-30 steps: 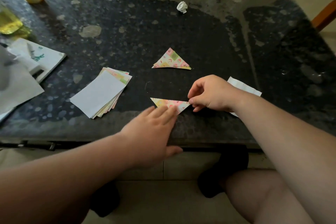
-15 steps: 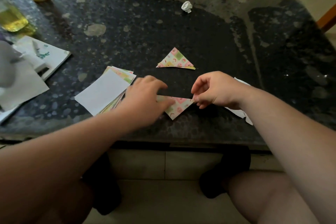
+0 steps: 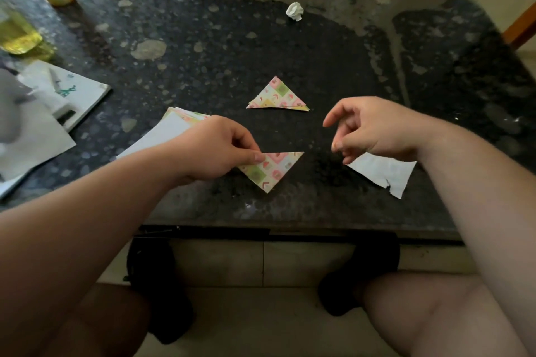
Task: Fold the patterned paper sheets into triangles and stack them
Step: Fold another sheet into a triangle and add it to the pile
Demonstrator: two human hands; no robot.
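Note:
A folded patterned triangle (image 3: 274, 169) points toward me near the front edge of the dark stone table (image 3: 348, 66). My left hand (image 3: 214, 151) pinches its left corner between thumb and fingers. My right hand (image 3: 374, 127) hovers to the right of it, fingers loosely curled and holding nothing. Farther back lies a small stack of folded triangles (image 3: 277, 95). A pile of unfolded sheets (image 3: 174, 132), white side up, sits behind my left hand and is partly hidden by it.
A torn white paper scrap (image 3: 385, 172) lies under my right wrist. A crumpled paper ball (image 3: 295, 11) sits at the back. Papers and a booklet (image 3: 72, 95) cover the left edge, with a yellow container (image 3: 17, 35) behind them.
My right hand has let go of the triangle and lifted off to the right. My left hand, flat on the paper a second ago, now pinches its left corner.

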